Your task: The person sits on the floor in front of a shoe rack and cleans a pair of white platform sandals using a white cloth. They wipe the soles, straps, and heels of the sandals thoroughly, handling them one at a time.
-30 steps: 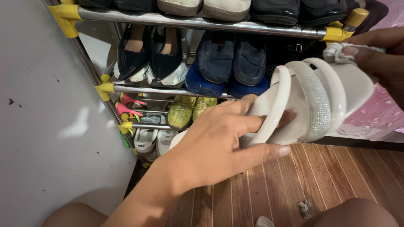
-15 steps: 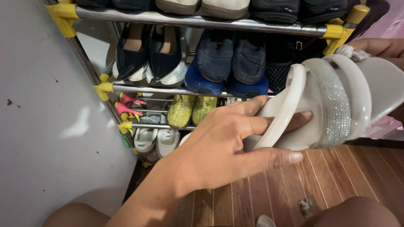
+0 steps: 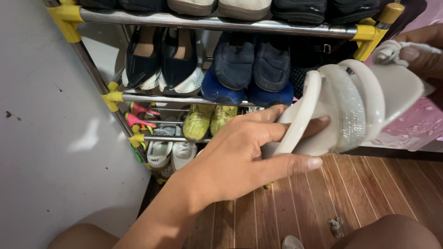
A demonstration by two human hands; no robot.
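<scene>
My left hand (image 3: 240, 157) grips the toe end of a white strappy sandal (image 3: 344, 108), fingers slipped under its front strap and thumb along the sole's underside. The sandal has one glittery strap between two plain ones and is held sideways in front of a metal shoe rack (image 3: 217, 22). My right hand (image 3: 422, 50) at the upper right presses a crumpled white cloth (image 3: 391, 50) against the sandal's heel end.
The rack has yellow joints and holds black flats (image 3: 161, 60), blue loafers (image 3: 251, 64), yellow-green shoes (image 3: 207, 121) and white sneakers (image 3: 170, 152). A white wall (image 3: 50, 138) stands on the left. Wooden floor (image 3: 360, 193) lies below, with a pink plastic sheet (image 3: 420, 124) at right.
The sandal shifted right and then back left and slightly up. My right hand with the cloth moved down onto the heel end again.
</scene>
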